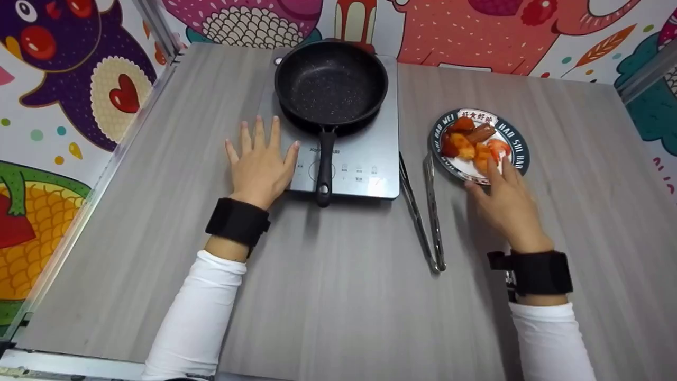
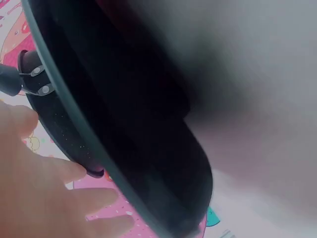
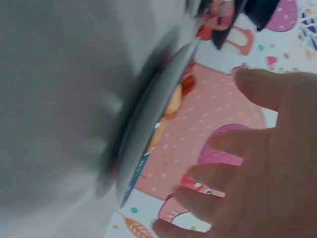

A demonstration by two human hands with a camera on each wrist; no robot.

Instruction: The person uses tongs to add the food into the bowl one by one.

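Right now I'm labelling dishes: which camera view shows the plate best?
The head view: it shows the plate from above, with its lettered rim and the food, though the right hand hides part. The right wrist view has it nearly edge-on, with some food showing; the left wrist view doesn't show it.

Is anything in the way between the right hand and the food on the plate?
Nothing visible: the right hand is over the near rim of the plate, and the right wrist view shows open space between it and the food. The tongs lie left, off that line.
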